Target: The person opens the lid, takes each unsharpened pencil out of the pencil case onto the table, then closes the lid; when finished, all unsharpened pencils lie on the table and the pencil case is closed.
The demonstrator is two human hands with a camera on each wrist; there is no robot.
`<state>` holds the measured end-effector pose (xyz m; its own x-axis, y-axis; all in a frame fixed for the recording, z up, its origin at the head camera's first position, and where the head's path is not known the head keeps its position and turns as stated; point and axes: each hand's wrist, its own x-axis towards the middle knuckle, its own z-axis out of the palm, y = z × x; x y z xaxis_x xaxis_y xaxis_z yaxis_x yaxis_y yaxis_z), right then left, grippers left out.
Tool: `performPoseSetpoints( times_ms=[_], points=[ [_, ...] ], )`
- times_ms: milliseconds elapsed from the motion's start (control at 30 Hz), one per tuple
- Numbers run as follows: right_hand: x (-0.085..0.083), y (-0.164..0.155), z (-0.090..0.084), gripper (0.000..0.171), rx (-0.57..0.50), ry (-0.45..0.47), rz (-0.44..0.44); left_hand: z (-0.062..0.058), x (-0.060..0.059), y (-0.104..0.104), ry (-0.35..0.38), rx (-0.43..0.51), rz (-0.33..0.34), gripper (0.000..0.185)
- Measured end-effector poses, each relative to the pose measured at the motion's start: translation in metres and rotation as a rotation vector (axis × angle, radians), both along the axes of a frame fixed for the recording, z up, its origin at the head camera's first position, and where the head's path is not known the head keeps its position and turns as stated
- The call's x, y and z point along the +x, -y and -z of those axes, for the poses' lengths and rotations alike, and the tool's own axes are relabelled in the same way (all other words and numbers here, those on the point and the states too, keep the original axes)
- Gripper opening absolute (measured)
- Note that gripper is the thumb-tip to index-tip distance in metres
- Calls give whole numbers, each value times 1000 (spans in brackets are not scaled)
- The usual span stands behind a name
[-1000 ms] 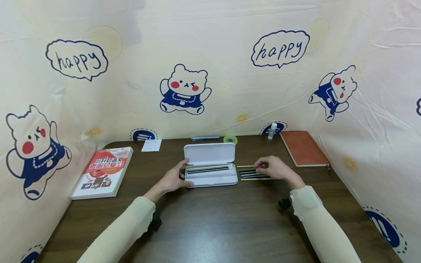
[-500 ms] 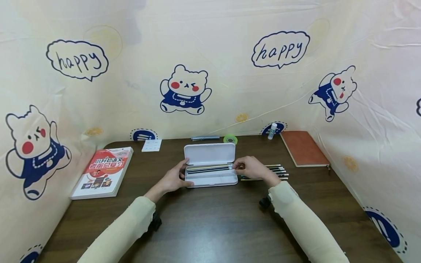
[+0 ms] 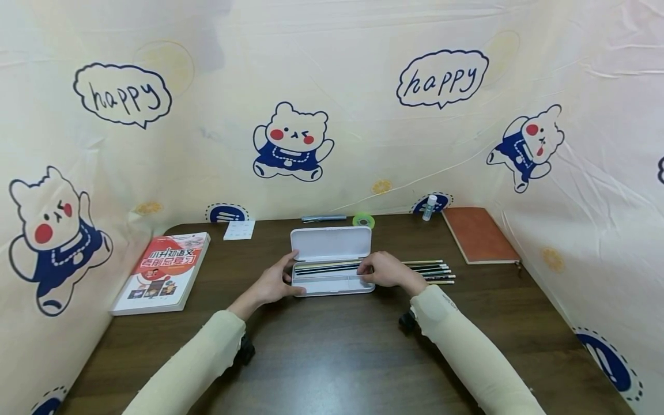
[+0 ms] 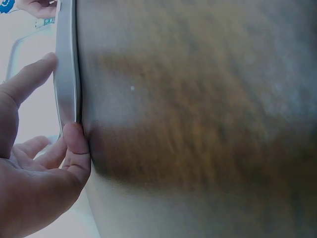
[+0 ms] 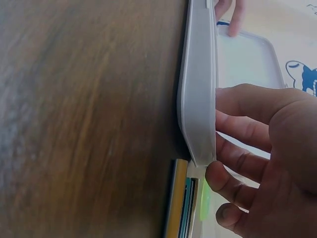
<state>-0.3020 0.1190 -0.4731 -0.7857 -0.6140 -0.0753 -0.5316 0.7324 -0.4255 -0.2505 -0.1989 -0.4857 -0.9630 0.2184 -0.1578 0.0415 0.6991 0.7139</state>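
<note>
A white pencil case [image 3: 332,286] lies with its lid up in the middle of the table, several dark pencils [image 3: 324,267] along its back compartment. My left hand [image 3: 272,282] grips its left end, thumb at the front corner and fingers around the side. Over the right end, my right hand [image 3: 388,271] dips bent fingers inside the rim, right at the pencil ends. In the right wrist view the thumb and fingertips [image 5: 215,173] meet the case wall; those inside are hidden, so I cannot tell whether they pinch a pencil. More pencils [image 3: 436,268] lie beside the case, partly under that hand.
Behind the case are a blue-grey pen [image 3: 324,218], a green tape roll [image 3: 363,220] and a glue stick [image 3: 429,207]. A brown notebook [image 3: 479,233] lies back right. At the left are a thick book [image 3: 163,271] and a paper slip [image 3: 239,230]. A printed curtain [image 3: 363,138] hangs behind.
My right hand has moved left from the loose pencils to the case's right end and lowered its fingers inside. The left hand and the case have stayed in place.
</note>
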Motion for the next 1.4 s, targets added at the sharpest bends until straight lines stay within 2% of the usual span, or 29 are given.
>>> performPoseSetpoints(
  times_ms=[233,433,800,1100,1400],
  points=[
    [-1,3,0,6,8,13,7,-1,0,0,-3,1,8,103],
    [-3,3,-1,8,-37,43,32,0,-1,0,-6,-2,11,103],
    [-3,-4,-2,8,-125,39,38,2,-2,1,-16,4,16,103],
    [-1,-28,-10,6,-196,10,51,0,-1,1,-20,7,15,103],
    [5,-70,-18,6,-220,-12,103,1,-2,2,-22,4,18,103]
  ],
)
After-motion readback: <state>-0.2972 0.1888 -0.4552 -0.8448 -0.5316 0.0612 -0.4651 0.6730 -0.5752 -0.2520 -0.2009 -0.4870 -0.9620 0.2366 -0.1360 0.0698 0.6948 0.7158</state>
